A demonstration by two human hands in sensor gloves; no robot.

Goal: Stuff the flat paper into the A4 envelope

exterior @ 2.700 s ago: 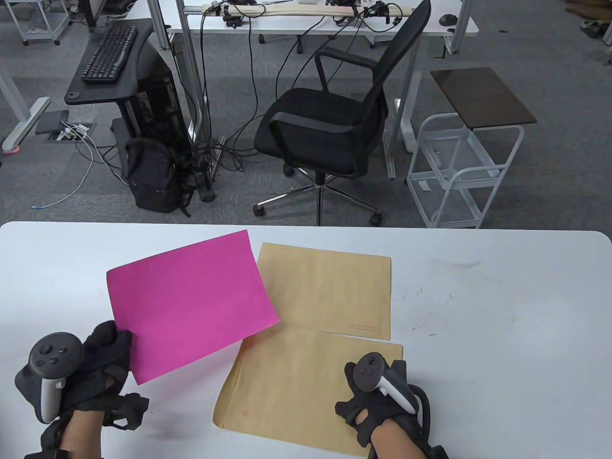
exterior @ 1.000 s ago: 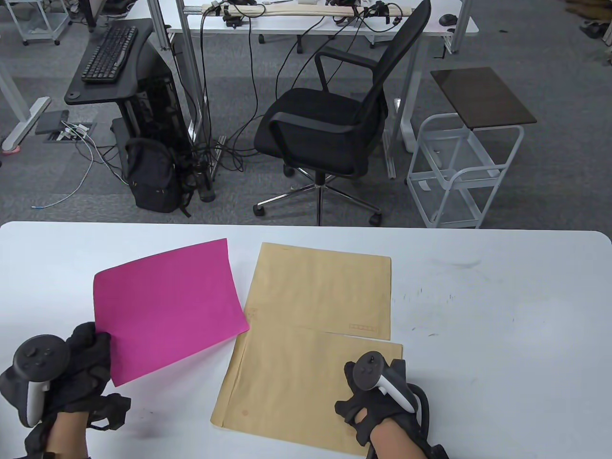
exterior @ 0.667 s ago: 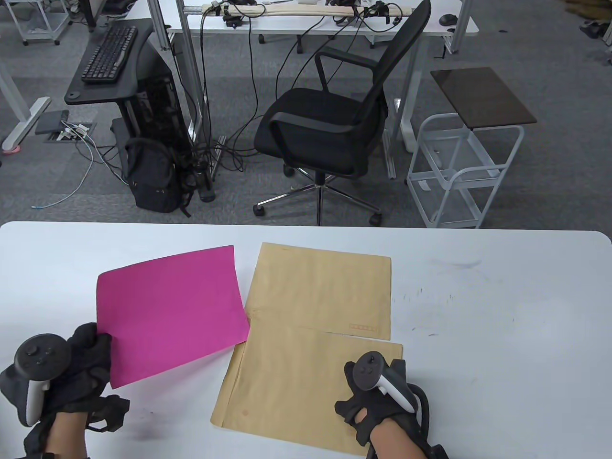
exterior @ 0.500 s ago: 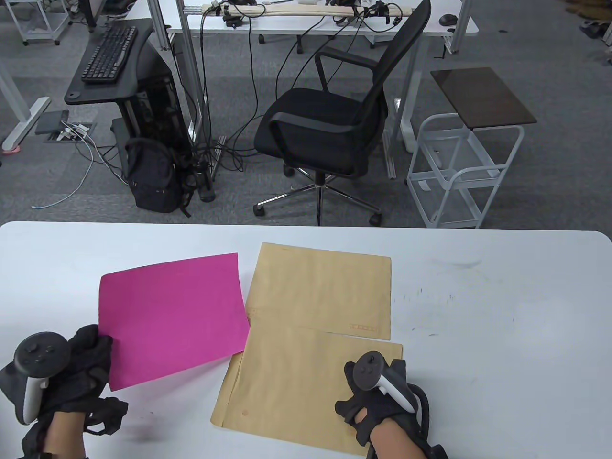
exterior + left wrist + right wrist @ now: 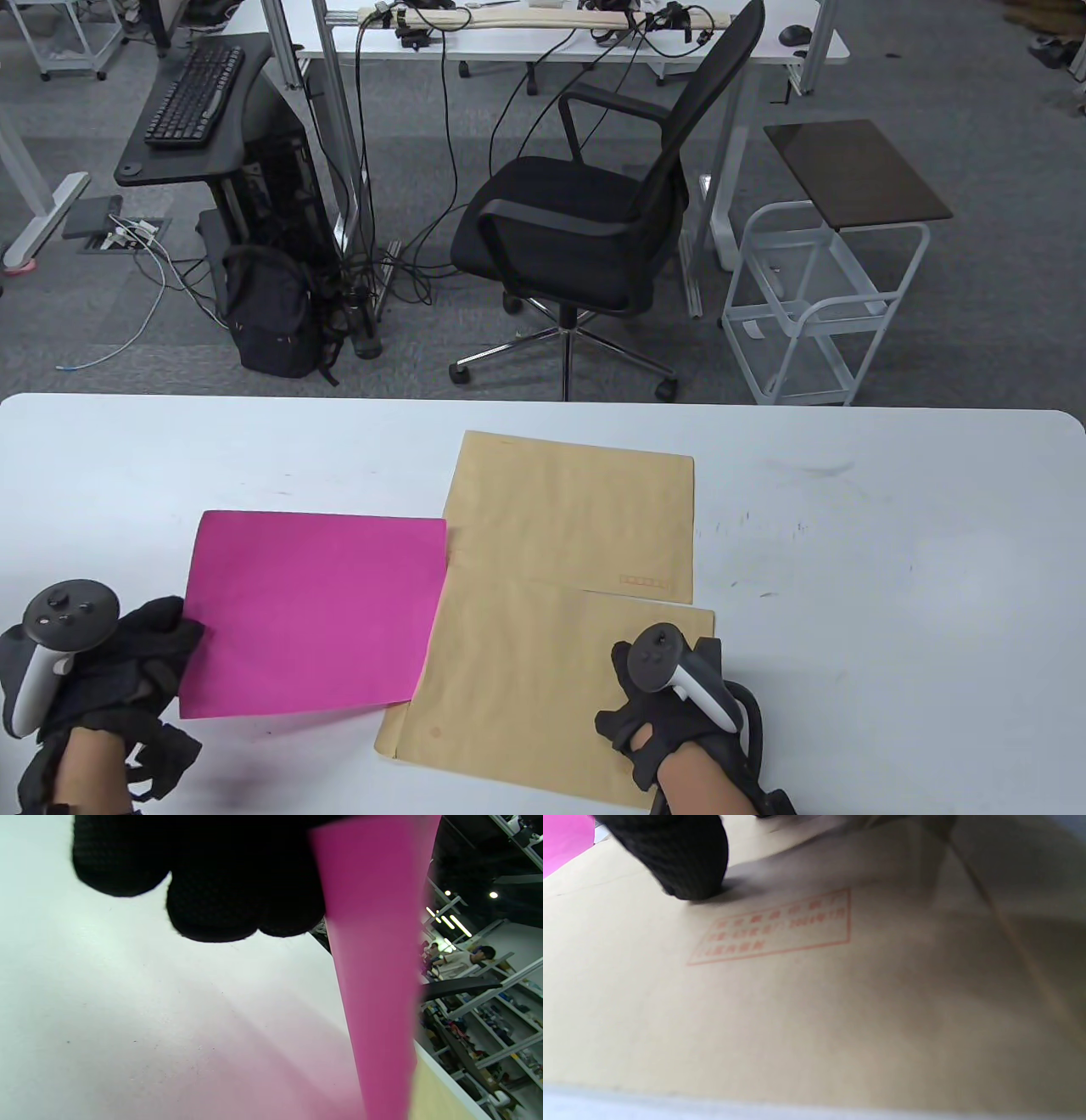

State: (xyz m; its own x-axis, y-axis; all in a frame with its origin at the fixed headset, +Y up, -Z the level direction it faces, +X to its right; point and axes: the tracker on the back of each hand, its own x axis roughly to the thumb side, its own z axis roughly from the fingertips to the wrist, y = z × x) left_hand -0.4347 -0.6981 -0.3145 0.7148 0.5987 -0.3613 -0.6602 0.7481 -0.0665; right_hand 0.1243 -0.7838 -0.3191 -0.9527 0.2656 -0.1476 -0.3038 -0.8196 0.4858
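- Our left hand [image 5: 110, 658] sits at about 8 o'clock on the surface [image 5: 891, 543], its gloved fingers [image 5: 174, 624] pinching the left edge of the pink paper [image 5: 314, 615].
- In the left wrist view those fingers [image 5: 212, 878] hang in from the top, closed beside the pink paper [image 5: 377, 963], which runs edge-on down the frame with its pink tint thrown on the white surface [image 5: 106, 1018] below.
- Our right hand [image 5: 679, 713] lies at about 5 o'clock, palm down on the near envelope [image 5: 509, 679]. The fingers are hidden under the hand and its tracker, so we cannot tell whether they are spread or curled.
- In the right wrist view one gloved fingertip [image 5: 678, 853] presses on the near envelope [image 5: 814, 1005], just beside a red printed box [image 5: 772, 927] whose text is too blurred to read.
- The pink paper is roughly level and just above the surface, at 9 o'clock from the near envelope; its right edge overlaps that envelope's left end. We cannot tell whether it has entered the opening.
- A second envelope [image 5: 577, 518] lies flat at 12 o'clock from the near one, its lower edge tucked under the near envelope's top edge.
- Beyond the surface, at 12 o'clock, stands a black office chair [image 5: 594, 229], with a white cart [image 5: 823, 297] at 1 o'clock and a backpack [image 5: 271, 314] at 11 o'clock.
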